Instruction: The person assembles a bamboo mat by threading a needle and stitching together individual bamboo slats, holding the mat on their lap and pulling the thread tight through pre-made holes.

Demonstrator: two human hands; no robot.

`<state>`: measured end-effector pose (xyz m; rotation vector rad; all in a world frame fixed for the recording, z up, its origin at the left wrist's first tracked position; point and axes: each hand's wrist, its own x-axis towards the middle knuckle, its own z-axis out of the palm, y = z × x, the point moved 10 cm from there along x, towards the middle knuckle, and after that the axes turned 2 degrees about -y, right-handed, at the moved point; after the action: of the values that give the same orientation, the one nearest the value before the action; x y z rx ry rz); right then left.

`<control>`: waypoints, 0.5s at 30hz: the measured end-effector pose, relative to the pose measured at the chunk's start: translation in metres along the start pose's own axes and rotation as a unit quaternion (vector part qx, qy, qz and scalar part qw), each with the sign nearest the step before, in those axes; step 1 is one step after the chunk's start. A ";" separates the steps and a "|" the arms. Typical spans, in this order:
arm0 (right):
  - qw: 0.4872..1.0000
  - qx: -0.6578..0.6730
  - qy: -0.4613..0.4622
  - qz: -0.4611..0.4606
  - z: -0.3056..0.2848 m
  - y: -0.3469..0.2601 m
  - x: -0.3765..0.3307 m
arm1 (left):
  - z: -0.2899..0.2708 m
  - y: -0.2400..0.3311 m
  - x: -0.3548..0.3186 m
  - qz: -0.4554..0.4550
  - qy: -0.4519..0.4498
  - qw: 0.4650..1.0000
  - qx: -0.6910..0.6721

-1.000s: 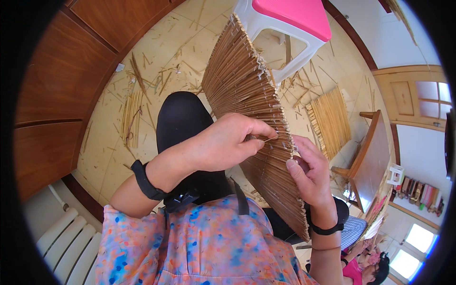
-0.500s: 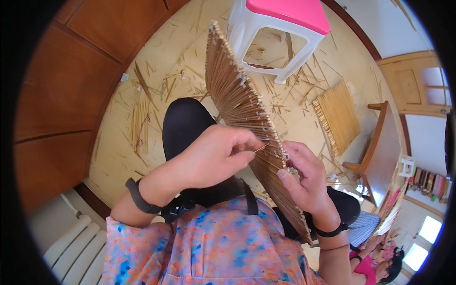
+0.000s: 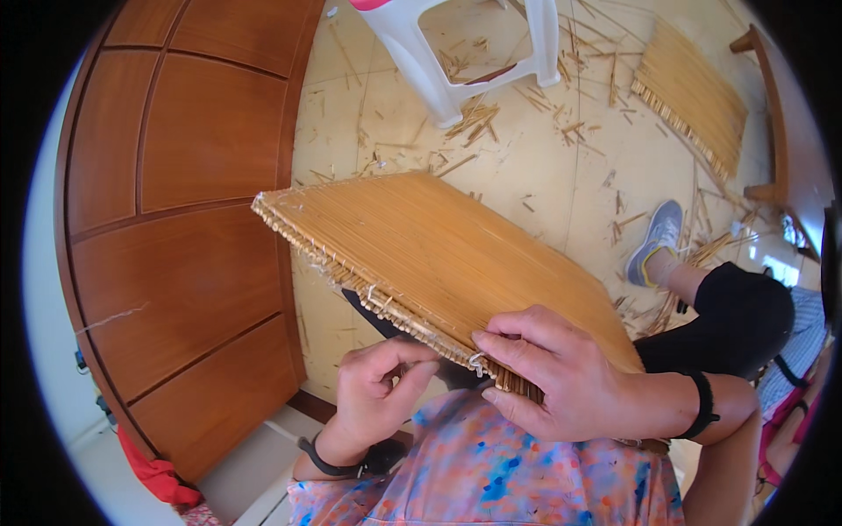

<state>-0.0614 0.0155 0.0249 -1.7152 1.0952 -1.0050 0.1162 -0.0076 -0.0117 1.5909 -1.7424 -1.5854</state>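
- The right hand (image 3: 561, 377) has its fingers bent firmly over the near right part of the stalk mat (image 3: 456, 254), and it grips the edge there.
- The left hand (image 3: 377, 386) is to the left, just beside the same edge; its thumb and forefinger are bent toward each other, but I cannot tell if their tips meet or pinch something.
- The mat is in front of the body, above the lap, and its long axis goes slantwise from the far left to the near right.
- One corner points to the far left, toward the cabinet (image 3: 210, 131); the broad visible face is turned upward.
- This face is golden brown, smooth, with many fine parallel lines; cut stalk ends make a bumpy row along its near left edge.
- Pale thread loops are on this edge, and a whitish knot (image 3: 478, 362) is near the right fingertips.
- Farther away are a white stool (image 3: 408, 61), scattered stalk pieces (image 3: 474, 123) and, far right, a second mat (image 3: 693, 96).
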 end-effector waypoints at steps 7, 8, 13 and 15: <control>0.999 0.034 -0.021 0.024 0.011 0.001 -0.002 | -0.005 0.020 -0.003 0.078 0.028 0.995 0.062; 0.999 0.027 -0.024 0.018 0.013 -0.001 -0.002 | -0.003 0.018 -0.002 0.075 0.026 0.995 0.066; 1.000 0.010 -0.006 0.003 0.010 -0.002 0.002 | -0.003 0.021 -0.001 0.069 0.007 0.990 0.127; 1.000 0.008 -0.014 0.005 0.010 -0.003 0.003 | -0.004 0.016 -0.001 0.043 0.000 0.993 0.107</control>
<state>-0.0508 0.0157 0.0247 -1.7045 1.0735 -0.9787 0.1116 -0.0128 0.0034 1.5829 -2.0111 -1.3989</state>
